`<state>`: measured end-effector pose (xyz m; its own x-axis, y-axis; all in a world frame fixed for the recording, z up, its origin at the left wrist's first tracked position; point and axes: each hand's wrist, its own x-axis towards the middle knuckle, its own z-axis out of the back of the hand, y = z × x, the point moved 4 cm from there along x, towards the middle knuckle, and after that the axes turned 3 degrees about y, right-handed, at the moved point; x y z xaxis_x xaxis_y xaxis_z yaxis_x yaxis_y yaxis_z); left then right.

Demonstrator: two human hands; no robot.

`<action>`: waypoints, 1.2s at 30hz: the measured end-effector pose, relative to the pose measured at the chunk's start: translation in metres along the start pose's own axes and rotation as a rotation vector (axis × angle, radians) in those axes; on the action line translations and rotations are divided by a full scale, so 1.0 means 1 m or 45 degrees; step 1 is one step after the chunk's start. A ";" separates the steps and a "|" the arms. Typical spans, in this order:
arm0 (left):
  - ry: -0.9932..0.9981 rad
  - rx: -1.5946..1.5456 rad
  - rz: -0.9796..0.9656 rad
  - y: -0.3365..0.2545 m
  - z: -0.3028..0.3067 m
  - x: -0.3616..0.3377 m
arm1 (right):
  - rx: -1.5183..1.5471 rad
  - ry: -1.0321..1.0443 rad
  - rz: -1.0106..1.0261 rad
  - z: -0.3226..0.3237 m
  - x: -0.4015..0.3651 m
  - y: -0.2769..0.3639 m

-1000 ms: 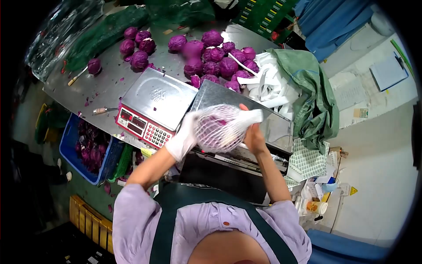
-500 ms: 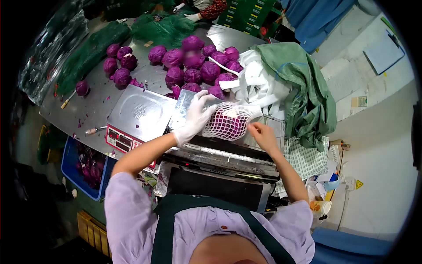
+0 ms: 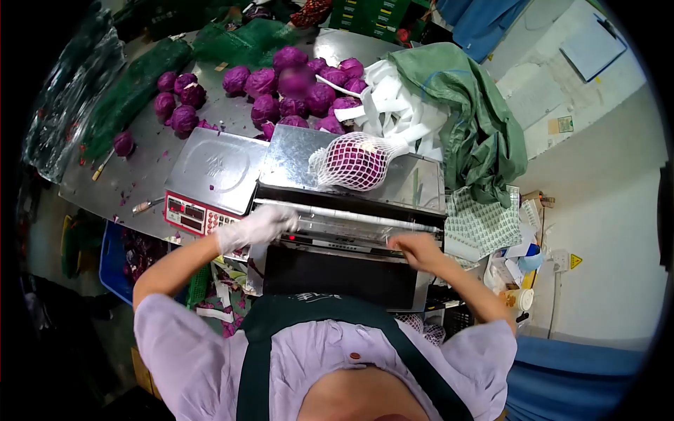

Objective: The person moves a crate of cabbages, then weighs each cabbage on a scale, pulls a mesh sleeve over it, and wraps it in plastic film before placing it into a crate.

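Note:
A purple cabbage in a white foam net (image 3: 357,161) lies on the metal top of a wrapping machine (image 3: 291,151), its net tail stretching right. Below it, a roll of clear plastic film (image 3: 351,212) runs across the machine. My left hand (image 3: 263,224), in a white glove, is closed at the left end of the film. My right hand (image 3: 418,251), bare, has its fingers pinched at the right side. Film seems to stretch between both hands, though its edge is hard to see. Beneath lies the machine's black plate (image 3: 340,275).
Left of the machine stands a scale (image 3: 217,168) with a red panel. Loose purple cabbages (image 3: 265,110) lie behind, beside white foam nets (image 3: 400,105) and a green sack (image 3: 477,119). A knife (image 3: 147,205) lies near the scale. A blue crate (image 3: 116,263) sits lower left.
The netted cabbage was between my hands and now lies released on the machine top. Both hands have come down toward me to the film. The view has shifted slightly.

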<state>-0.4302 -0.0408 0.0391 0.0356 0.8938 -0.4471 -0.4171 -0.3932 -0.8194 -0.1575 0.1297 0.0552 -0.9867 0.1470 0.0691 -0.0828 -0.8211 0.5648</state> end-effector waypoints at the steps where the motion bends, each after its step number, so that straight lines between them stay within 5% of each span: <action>1: 0.045 -0.061 -0.050 -0.013 -0.003 -0.021 | 0.181 -0.073 -0.013 0.015 -0.011 0.022; 3: 0.089 -0.107 -0.301 -0.042 0.008 -0.052 | 0.415 0.062 -0.394 0.059 -0.027 0.056; 5: -0.020 -0.153 -0.527 -0.080 0.037 -0.074 | 0.551 -0.142 -0.340 0.103 -0.033 0.078; 7: -0.284 -0.243 -0.565 -0.117 0.078 -0.076 | 0.891 -0.699 0.072 0.140 -0.023 0.074; 8: -0.452 -0.271 -0.587 -0.132 0.099 -0.064 | 0.743 -0.811 0.225 0.155 -0.003 0.059; 10: -0.470 -0.209 -0.861 -0.141 0.115 -0.008 | 0.618 -0.974 0.012 0.166 0.056 0.027; 12: -0.406 0.177 -0.550 -0.119 0.108 0.047 | 0.460 -0.633 0.015 0.142 0.110 -0.049; 14: -0.080 0.458 -0.535 -0.084 0.097 0.100 | 0.044 -0.144 -0.380 0.087 0.131 -0.105; 16: -0.132 0.296 -0.810 -0.035 0.069 0.139 | 0.154 0.075 -0.357 0.033 0.136 -0.127; 22: -0.501 0.045 -0.464 -0.028 0.058 0.137 | 0.732 -0.374 -0.229 0.025 0.137 -0.091; 27: -0.105 -0.636 -0.366 -0.043 0.009 0.063 | 1.169 -0.247 -0.402 0.007 0.076 -0.027; 29: 0.093 -0.495 -0.248 -0.037 -0.026 0.027 | 1.202 -0.051 -0.616 -0.022 0.033 0.003; 30: 0.133 -0.479 -0.251 -0.037 -0.040 0.007 | 1.629 -0.015 -0.724 -0.043 0.015 0.025; 31: 0.461 -0.451 0.254 -0.010 -0.058 0.002 | 1.694 0.116 -1.021 -0.053 0.002 0.042; 34: 0.697 -0.935 0.465 0.014 -0.102 -0.020 | 1.943 0.528 -1.335 -0.111 -0.023 0.047; 35: 0.767 -1.050 0.484 0.027 -0.111 -0.011 | 1.918 0.432 -1.361 -0.135 -0.032 0.029; 36: 0.579 -1.041 0.549 0.026 -0.109 -0.012 | 1.890 0.335 -1.381 -0.143 -0.026 0.028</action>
<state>-0.3424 -0.0856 -0.0158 0.4402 0.5429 -0.7151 0.2635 -0.8395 -0.4752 -0.1545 0.0246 -0.0482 -0.5977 0.0147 -0.8016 -0.5826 0.6789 0.4468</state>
